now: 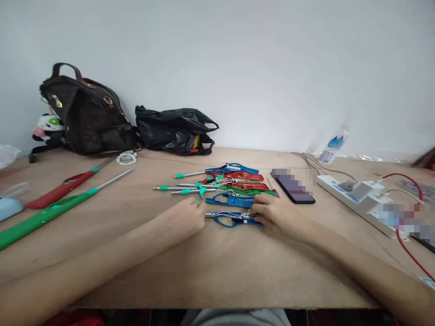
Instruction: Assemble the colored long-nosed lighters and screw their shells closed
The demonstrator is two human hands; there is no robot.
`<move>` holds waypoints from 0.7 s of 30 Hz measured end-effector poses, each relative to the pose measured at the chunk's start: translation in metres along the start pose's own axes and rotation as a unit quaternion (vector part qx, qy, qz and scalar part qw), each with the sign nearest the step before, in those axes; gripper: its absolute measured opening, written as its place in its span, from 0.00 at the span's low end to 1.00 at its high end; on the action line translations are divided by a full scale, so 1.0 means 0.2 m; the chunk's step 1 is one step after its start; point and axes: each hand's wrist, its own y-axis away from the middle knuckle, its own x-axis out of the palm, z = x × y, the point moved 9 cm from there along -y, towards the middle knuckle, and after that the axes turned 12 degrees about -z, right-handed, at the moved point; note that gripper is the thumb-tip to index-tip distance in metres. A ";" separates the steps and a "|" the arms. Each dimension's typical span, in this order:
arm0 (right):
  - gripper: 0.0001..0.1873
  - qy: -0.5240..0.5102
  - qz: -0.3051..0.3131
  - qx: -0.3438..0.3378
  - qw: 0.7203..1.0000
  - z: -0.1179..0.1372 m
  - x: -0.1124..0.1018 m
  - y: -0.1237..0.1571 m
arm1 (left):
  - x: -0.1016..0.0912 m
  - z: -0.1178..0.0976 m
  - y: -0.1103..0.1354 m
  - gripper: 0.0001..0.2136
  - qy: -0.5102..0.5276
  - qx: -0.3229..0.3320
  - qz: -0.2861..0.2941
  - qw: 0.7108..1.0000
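A blue lighter-like tool (229,219) with a metal tube lies flat on the wooden table (217,271) between my hands. My right hand (276,213) is closed on its handle end. My left hand (188,215) is curled at the tip of its metal tube, with a small teal piece showing by the fingers. Just behind lies a pile of similar tools (231,181) in blue, red and green, each with a metal tube and teal collar.
A long green tool (50,212) and a red tool (64,186) lie at the left. A brown bag (90,115) and a black plastic bag (175,129) stand at the wall. A phone (295,188), a white power strip (360,195), red wire and a bottle (333,147) are at right.
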 end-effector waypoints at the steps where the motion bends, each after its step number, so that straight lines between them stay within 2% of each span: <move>1: 0.07 -0.003 0.000 0.001 1.000 0.00 -0.01 0.00 | 0.00 -0.01 0.00 0.09 -0.014 0.005 -0.008 1.000; 7: 0.09 -0.040 -0.030 0.003 0.999 0.02 -0.04 -0.01 | -0.02 -0.04 0.00 0.09 -0.043 0.017 -0.062 0.997; 13: 0.11 -0.078 -0.074 -0.027 0.994 0.13 -0.03 -0.01 | -0.01 -0.03 0.00 0.08 -0.047 0.015 -0.056 0.997; 16: 0.11 -0.065 -0.085 -0.030 0.994 0.15 -0.01 -0.01 | -0.02 -0.02 0.00 0.08 -0.023 0.019 -0.060 0.998; 21: 0.10 -0.012 -0.110 -0.061 0.992 0.17 0.00 0.00 | -0.07 0.01 0.00 0.07 0.003 0.014 -0.100 0.995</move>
